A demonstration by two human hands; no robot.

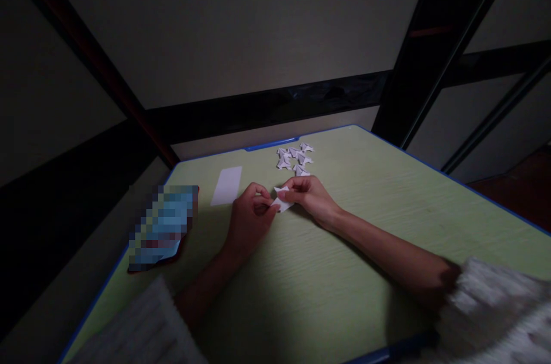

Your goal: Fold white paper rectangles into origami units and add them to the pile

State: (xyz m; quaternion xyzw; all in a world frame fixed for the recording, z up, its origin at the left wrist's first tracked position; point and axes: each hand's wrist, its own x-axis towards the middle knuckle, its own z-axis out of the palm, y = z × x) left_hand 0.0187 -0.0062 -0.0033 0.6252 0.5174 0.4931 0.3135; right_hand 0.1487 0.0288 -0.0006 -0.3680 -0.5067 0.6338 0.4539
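A small piece of folded white paper (284, 204) is held between my two hands, just above the middle of the table. My left hand (253, 215) pinches its lower left corner between thumb and fingers. At its upper right side, my right hand (312, 200) grips it with the thumb on top. Just beyond my hands lie several small folded paper figures (302, 158), pointed in shape and grouped close together. To the left of them a flat strip of white paper (227, 186) rests on the table.
The pale green table (387, 197) has a blue edge and a blue handle-like strip (272, 144) at the back. A device with a bluish, blurred-out screen (166, 229) lies at the left edge. Behind the table stand light panels with a dark band (275, 103).
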